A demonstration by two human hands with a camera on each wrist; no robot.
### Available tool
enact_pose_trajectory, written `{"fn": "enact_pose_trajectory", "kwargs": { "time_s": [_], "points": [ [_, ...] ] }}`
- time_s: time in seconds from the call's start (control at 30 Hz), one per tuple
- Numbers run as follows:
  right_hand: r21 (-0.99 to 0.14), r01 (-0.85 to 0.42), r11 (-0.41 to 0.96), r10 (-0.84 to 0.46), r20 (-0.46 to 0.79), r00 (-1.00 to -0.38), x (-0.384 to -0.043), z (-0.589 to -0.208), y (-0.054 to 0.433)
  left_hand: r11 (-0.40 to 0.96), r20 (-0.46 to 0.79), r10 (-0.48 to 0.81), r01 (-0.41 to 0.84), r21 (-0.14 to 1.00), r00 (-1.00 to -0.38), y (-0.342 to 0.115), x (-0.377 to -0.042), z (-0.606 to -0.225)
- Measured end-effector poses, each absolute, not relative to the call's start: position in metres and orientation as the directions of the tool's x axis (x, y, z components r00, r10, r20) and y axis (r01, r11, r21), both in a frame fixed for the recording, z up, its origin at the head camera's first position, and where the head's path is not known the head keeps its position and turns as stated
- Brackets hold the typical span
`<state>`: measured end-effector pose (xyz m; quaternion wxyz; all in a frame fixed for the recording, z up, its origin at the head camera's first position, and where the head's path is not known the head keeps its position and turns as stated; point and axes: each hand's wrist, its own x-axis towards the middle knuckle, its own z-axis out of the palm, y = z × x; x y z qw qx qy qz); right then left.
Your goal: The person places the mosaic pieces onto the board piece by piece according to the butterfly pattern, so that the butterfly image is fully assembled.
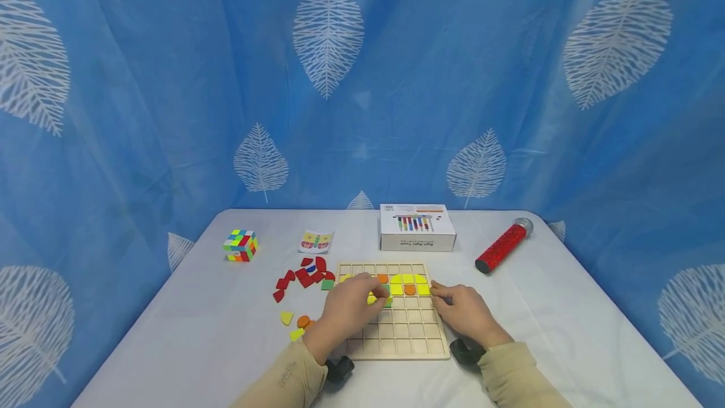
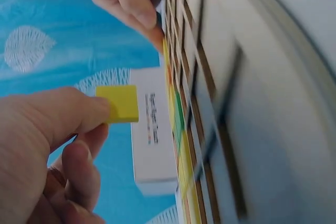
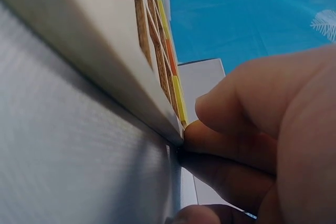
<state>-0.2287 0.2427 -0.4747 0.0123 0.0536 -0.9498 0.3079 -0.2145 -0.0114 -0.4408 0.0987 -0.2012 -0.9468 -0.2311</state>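
My left hand (image 1: 354,304) is over the wooden grid board (image 1: 396,348). Between thumb and forefinger it pinches a yellow square tile (image 2: 121,103), held upright and apart from the board in the left wrist view. Yellow, orange and green tiles fill cells in the board's upper rows; my left hand hides some of them. At the board's right edge, my right hand (image 1: 467,313) touches the side with its fingertips, beside a yellow tile (image 3: 179,98). Its thumb stays clear of the board.
Left of the board lie loose red pieces (image 1: 304,277), a green square (image 1: 327,284) and yellow pieces (image 1: 287,318). Behind are a puzzle cube (image 1: 240,245), a butterfly picture card (image 1: 315,242) and a white box (image 1: 417,228). A red microphone-like tube (image 1: 502,247) lies right.
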Motion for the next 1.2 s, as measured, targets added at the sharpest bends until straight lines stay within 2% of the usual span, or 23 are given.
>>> {"fn": "enact_pose_trajectory", "kwargs": {
  "time_s": [0.23,0.5,0.73,0.97,1.2],
  "points": [
    [-0.59,-0.108,0.8,-0.093,0.056,-0.994,-0.229,-0.475,0.24,0.816,0.325,0.361,0.465,0.345,-0.874,0.008,-0.216,-0.45],
    [-0.583,-0.095,0.807,-0.087,0.042,-0.995,-0.231,-0.473,0.24,0.818,0.348,0.391,0.495,0.293,-0.852,0.011,-0.22,-0.461],
    [-0.577,-0.108,0.809,-0.095,0.052,-0.994,-0.23,-0.473,0.241,0.831,0.325,0.449,0.522,0.189,-0.832,0.01,-0.219,-0.466],
    [-0.58,-0.108,0.807,-0.094,0.054,-0.994,-0.229,-0.474,0.242,0.829,0.309,0.474,0.536,0.16,-0.824,0.009,-0.216,-0.466],
    [-0.584,-0.107,0.805,-0.096,0.051,-0.994,-0.229,-0.475,0.243,0.774,0.26,0.591,0.627,0.084,-0.764,0.008,-0.209,-0.463]
  ]
}}
